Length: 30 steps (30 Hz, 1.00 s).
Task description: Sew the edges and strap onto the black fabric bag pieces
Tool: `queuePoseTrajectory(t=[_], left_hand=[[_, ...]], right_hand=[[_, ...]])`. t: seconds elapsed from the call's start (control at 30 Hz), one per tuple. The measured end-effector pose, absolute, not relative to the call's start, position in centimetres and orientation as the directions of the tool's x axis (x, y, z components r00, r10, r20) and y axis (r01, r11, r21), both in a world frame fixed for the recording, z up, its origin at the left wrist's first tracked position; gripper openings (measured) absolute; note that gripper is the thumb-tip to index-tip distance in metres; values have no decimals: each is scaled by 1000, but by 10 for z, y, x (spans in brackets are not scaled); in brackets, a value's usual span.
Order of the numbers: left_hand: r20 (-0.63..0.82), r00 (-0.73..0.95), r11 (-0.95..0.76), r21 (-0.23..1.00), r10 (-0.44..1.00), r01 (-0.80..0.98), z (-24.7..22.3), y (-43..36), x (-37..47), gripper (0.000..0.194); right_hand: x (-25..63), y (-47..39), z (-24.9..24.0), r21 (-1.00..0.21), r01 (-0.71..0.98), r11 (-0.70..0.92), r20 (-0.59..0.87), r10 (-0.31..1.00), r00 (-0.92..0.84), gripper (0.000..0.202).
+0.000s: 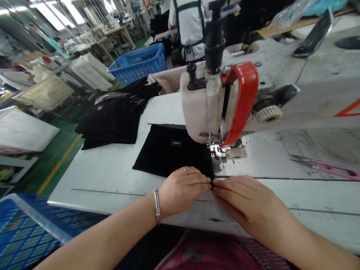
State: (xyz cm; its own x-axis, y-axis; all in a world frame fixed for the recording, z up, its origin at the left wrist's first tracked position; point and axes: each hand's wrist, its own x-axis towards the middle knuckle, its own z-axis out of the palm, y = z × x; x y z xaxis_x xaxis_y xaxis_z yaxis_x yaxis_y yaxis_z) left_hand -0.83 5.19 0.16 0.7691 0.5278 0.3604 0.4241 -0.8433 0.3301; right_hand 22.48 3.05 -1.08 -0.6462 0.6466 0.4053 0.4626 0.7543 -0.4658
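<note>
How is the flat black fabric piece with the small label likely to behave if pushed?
The flat black fabric piece is probably bendable, as it looks like thin cloth. It may slide easily over the smooth-looking white tabletop, but probably pivot at its near right corner, where the left hand and right hand hold it.

Black fabric piece (160, 155): four-sided, mostly flat on pale tabletop (104, 176); small light-lettered label (176, 143) toward far side. Near right corner pinched. Right edge at presser foot (219, 151), possibly beneath; contact unclear.
</note>
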Motion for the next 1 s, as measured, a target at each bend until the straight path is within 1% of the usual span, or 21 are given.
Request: queuePoseTrajectory(t=[0.27,0.43,0.53,0.7,0.87,1.0], left_hand=[[388,783,-872,268,487,409,-2,85,-11,22],[380,769,-858,244,514,453,-3,102,-13,23],[388,744,-839,233,544,492,-5,113,-14,24],[402,712,-817,231,575,529,-7,131,-14,25],[368,648,-739,212,666,639,-8,143,-11,21],[358,647,-731,189,673,656,-8,144,-9,20]], right_hand=[[223,59,-5,-361,511,780,381,624,-682,21],[222,73,-9,-275,558,783,380,621,-685,25],[220,79,-13,-243,594,767,382,638,-668,28],[218,85,-18,-241,628,740,375,668,-643,30],[217,86,-24,-244,647,723,356,687,-633,28],[217,86,-27,-263,646,717,337,695,-635,28]])
